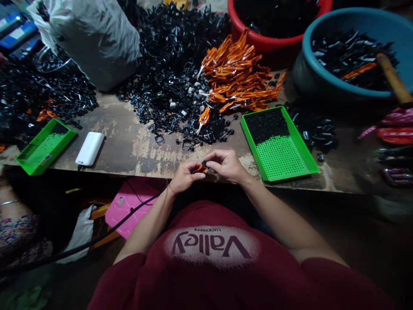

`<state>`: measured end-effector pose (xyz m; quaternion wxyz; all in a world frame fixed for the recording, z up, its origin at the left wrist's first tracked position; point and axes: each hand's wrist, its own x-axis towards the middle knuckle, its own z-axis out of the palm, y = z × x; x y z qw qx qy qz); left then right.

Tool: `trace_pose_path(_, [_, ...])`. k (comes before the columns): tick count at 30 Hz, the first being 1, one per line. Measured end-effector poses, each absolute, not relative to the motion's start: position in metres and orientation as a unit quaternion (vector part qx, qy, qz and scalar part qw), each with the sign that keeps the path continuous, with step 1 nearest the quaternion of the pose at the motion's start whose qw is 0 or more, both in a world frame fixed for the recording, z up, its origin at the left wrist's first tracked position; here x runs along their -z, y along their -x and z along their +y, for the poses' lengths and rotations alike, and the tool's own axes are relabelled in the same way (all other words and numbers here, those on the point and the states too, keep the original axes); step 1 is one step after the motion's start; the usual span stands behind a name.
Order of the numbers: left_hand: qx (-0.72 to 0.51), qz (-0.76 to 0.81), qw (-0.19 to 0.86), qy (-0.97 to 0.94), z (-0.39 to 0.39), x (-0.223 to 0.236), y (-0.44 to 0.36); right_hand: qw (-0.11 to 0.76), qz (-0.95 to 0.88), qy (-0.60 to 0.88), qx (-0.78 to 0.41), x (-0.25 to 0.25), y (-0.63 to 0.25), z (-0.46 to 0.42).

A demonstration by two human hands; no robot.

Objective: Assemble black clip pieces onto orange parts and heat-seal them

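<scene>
The left hand and right hand nearly touch, their fingers curled inward in a pinch.

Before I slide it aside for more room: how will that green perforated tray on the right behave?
The green perforated tray looks like thin moulded plastic, so it is probably light and may flex if lifted by a corner. Its rim looks shallow, so the small black pieces at its far end could spill if tilted.

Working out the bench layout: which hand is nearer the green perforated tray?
Right. The right hand sits just left of the green perforated tray; the left hand is farther left, both pinching a small orange piece.
</scene>
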<state>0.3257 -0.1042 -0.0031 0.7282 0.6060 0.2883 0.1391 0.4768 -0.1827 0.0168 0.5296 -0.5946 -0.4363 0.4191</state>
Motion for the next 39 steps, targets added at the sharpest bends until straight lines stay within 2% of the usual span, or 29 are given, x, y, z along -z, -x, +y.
trace_pose_path(4, [-0.137,0.287,0.724,-0.612,-0.105,-0.002,-0.326,0.510,-0.468,0.617,-0.374,-0.023,-0.476,-0.183])
trace_pose_path(16, [-0.121,0.296,0.739,-0.593,-0.109,-0.007,-0.328,0.518,-0.398,0.570,-0.498,-0.022,-0.479,-0.184])
trace_pose_path(23, [-0.123,0.319,0.750,-0.567,-0.113,-0.009,-0.331,0.525,-0.365,0.560,-0.527,-0.021,-0.481,-0.181])
trace_pose_path(31, [-0.120,0.329,0.755,-0.555,-0.114,-0.011,-0.332,0.548,-0.336,0.592,-0.486,-0.021,-0.475,-0.180])
trace_pose_path(39, [-0.114,0.322,0.743,-0.576,-0.117,-0.010,-0.333,0.529,-0.366,0.615,-0.455,-0.017,-0.475,-0.182])
